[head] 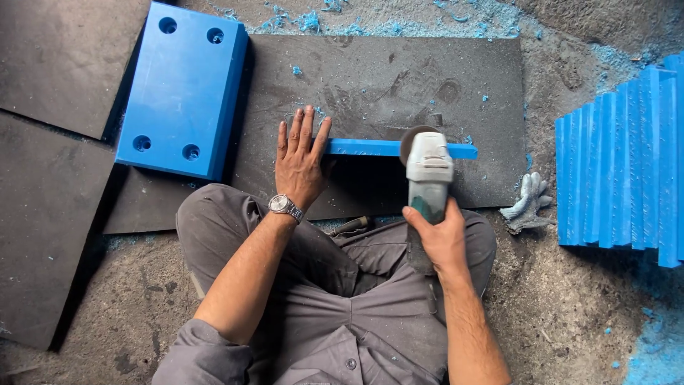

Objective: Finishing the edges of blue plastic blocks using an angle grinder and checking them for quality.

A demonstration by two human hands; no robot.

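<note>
We press our left hand (300, 162) flat, fingers spread, on the near end of a narrow blue plastic strip (370, 147) lying on a dark mat (370, 78). Our right hand (439, 237) is clamped around an angle grinder (428, 173), its disc meeting the strip. A blue drilled block (183, 89) lies left, stacked blue strips (627, 167) right.

Smooth blue plastic strip (385, 148), matt dark rubbery mat (399, 78), metal wristwatch (285, 207), knitted cloth glove (529, 203)
</note>
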